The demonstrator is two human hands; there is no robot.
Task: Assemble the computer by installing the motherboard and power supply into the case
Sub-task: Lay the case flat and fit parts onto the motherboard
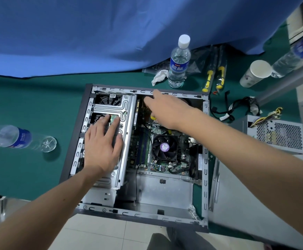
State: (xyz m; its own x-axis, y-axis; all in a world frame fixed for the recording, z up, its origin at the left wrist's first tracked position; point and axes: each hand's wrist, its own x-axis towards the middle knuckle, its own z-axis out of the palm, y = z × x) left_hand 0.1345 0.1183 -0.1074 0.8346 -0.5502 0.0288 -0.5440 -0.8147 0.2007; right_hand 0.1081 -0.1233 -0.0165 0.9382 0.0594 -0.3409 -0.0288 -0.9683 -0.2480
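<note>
Now the green motherboard [162, 150] sits inside the open grey metal case [205, 159], left hand [102, 143] flat on the silver drive cage [127, 109], right hand [162, 109] fingers loosely extended at its twelve-o'clock edge, while the perforated grey power supply [277, 134] waits on the table [30, 105] at three o'clock, nearer the right.

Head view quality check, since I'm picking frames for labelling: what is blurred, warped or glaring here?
Head view: wide-angle bending curves the case edges and the table; the lying bottle at left and the bottle at the right edge are smeared; the motherboard, left hand and right hand are sharp; lighting is soft and even, no harsh glare.
</note>
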